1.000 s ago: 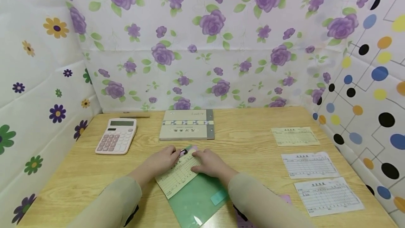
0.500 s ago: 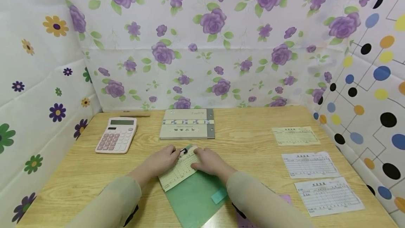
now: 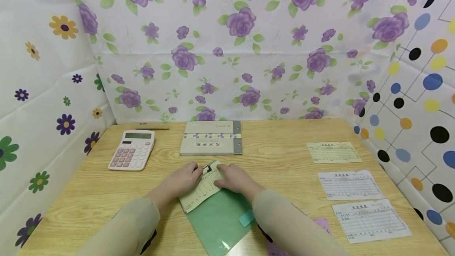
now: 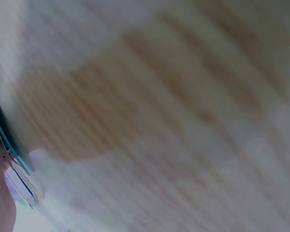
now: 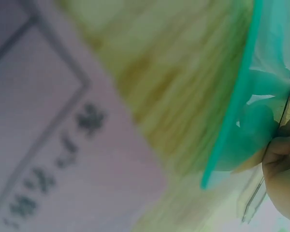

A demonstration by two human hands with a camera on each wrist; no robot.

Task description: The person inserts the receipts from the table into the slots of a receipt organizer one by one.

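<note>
A green translucent folder [image 3: 222, 222] lies slanted on the desk, with a yellow printed form [image 3: 199, 197] over its upper left part. At the folder's far corner sits a small black clip [image 3: 209, 169] with a silvery lever. My left hand [image 3: 179, 181] grips beside the form, its fingertips at the clip lever. From the right, my right hand [image 3: 234, 177] pinches the form's edge near the top. The right wrist view shows curled right fingers [image 5: 282, 154] at the folder's edge. The left wrist view is mostly blurred wood, with a sliver of hand [image 4: 1, 198].
A calculator [image 3: 131, 151] stands at left, a boxed ledger [image 3: 211, 139] behind the hands. One yellow form [image 3: 334, 153] and two white forms [image 3: 350, 185] lie at right. A pink sheet [image 3: 321, 224] is partly under the right forearm. Patterned cloth walls enclose the desk.
The yellow form has slid up toward the clip; its lower corner sits higher on the folder and the pink at the top is covered. The hands have stayed almost in place.
</note>
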